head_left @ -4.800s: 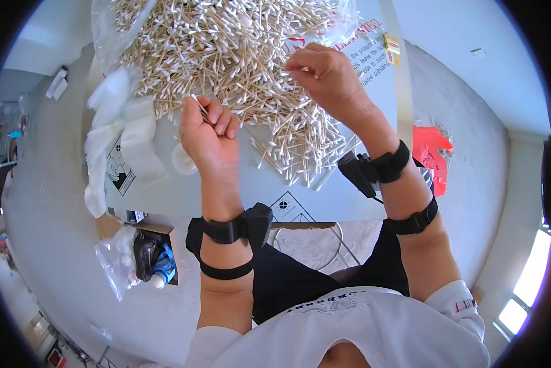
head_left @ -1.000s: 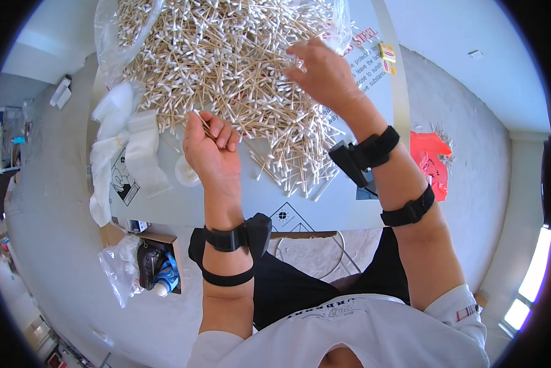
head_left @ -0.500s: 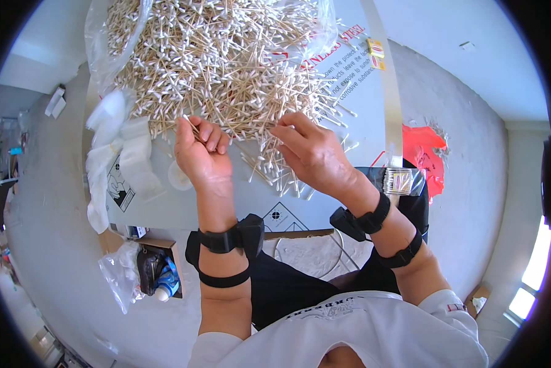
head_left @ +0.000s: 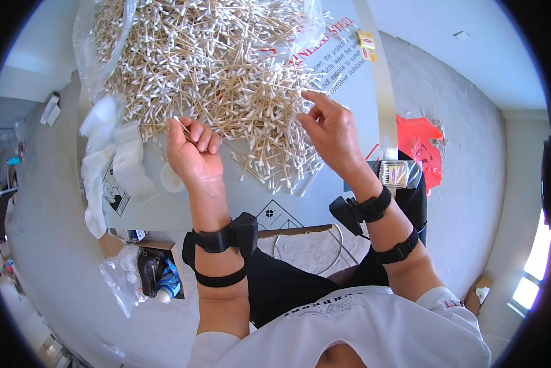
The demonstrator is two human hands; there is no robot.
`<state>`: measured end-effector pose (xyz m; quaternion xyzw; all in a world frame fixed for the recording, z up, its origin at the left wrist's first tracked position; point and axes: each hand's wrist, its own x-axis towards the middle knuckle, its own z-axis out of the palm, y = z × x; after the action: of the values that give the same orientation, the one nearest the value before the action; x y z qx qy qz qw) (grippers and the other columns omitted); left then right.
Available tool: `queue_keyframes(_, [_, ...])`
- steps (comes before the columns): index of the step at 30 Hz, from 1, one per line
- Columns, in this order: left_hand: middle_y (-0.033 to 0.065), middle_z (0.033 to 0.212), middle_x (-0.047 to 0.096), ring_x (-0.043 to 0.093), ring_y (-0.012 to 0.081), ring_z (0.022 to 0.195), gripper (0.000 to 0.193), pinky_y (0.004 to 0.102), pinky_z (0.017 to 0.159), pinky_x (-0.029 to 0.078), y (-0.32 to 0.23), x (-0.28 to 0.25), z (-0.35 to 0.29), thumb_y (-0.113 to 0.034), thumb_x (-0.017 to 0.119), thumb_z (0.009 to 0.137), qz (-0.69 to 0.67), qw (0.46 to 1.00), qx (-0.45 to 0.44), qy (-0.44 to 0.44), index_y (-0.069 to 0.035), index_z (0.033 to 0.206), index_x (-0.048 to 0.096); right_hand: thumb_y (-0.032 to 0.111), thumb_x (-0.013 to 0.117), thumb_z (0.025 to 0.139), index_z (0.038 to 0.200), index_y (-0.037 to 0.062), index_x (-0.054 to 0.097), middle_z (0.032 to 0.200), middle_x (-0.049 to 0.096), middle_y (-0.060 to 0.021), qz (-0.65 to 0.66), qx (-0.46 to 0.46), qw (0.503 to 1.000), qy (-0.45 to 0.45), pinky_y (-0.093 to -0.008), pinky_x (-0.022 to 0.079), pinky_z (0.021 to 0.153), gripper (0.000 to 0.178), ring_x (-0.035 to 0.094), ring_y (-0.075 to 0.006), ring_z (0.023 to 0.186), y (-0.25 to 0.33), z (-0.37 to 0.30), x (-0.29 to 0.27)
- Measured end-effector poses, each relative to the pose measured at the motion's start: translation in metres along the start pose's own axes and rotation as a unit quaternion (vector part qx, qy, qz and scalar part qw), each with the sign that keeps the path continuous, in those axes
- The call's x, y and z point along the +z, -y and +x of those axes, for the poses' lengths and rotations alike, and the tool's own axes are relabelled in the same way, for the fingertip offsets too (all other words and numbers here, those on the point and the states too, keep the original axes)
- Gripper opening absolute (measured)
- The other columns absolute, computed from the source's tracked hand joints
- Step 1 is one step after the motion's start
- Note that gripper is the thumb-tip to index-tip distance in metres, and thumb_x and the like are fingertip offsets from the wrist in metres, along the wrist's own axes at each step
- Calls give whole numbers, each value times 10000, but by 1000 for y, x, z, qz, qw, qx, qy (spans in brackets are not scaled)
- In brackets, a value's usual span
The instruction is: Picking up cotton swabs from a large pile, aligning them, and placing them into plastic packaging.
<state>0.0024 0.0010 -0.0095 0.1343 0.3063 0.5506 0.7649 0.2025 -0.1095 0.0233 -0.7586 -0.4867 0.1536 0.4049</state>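
Observation:
A big heap of cotton swabs (head_left: 208, 73), with pale wooden sticks and white tips, spreads over the far half of the table. My left hand (head_left: 196, 156) is palm up at the heap's near left edge, its fingers curled round a few cotton swabs (head_left: 186, 130); one white tip shows beside the thumb. At the heap's right edge is my right hand (head_left: 337, 132), palm down, thumb and index finger apart. Its index fingertip is beside the outer swabs; whether it touches one is hard to see.
Clear plastic bags (head_left: 121, 46) flank the heap. White film strips (head_left: 128, 159) and a small round clear lid (head_left: 171, 178) lie left. Yellow packets (head_left: 366, 46) sit far right; a packed swab bundle (head_left: 395, 175) is at the near right edge. An open box (head_left: 177, 264) stands below left.
My right hand has moved right and slightly away from me, from over the swabs to the heap's edge, and its thumb and index finger have parted. My left hand keeps its grip.

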Motion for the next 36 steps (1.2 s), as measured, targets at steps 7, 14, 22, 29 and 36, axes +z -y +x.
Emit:
queue_keyframes(7, [-20, 624, 372, 329, 92, 509, 297, 256, 447, 274, 0, -1, 0, -367, 486, 1004, 5, 1000, 4, -2, -106, 862, 503, 121, 714, 812, 1110, 24, 647, 627, 558, -93, -8, -49, 997, 65, -310, 447, 548, 321, 514, -175, 532, 21, -11, 19])
queue_keyframes(14, [-17, 626, 375, 330, 93, 507, 306, 256, 442, 274, -1, -1, 1, -374, 497, 999, 2, 1000, 3, 3, -101, 860, 507, 115, 690, 787, 870, 14, 645, 708, 633, -116, 84, 24, 996, -35, -331, 489, 589, 138, 620, -246, 610, 5, 13, 16])
queue_keyframes(22, [-20, 627, 374, 326, 92, 506, 307, 257, 446, 275, -1, -1, 0, -374, 489, 1003, 8, 1000, 3, 0, -102, 862, 509, 102, 680, 769, 854, 28, 659, 709, 632, -105, 110, -9, 992, -67, -325, 482, 596, 114, 606, -225, 617, 9, 42, 25])
queue_keyframes(29, [-24, 627, 371, 327, 90, 513, 304, 258, 455, 274, -1, 2, 0, -363, 476, 1010, 7, 1000, 1, 6, -104, 855, 509, 113, 649, 781, 799, 26, 686, 670, 640, -126, 65, -5, 994, -93, -318, 483, 581, 96, 617, -214, 581, -18, 79, 10])
queue_keyframes(36, [-26, 622, 370, 325, 91, 510, 302, 258, 454, 273, -2, -1, 0, -364, 479, 1009, 12, 1000, 2, 3, -106, 854, 511, 79, 671, 854, 916, -15, 677, 603, 566, 11, 43, 25, 999, 6, -222, 415, 536, 113, 484, -28, 593, -9, 35, -1])
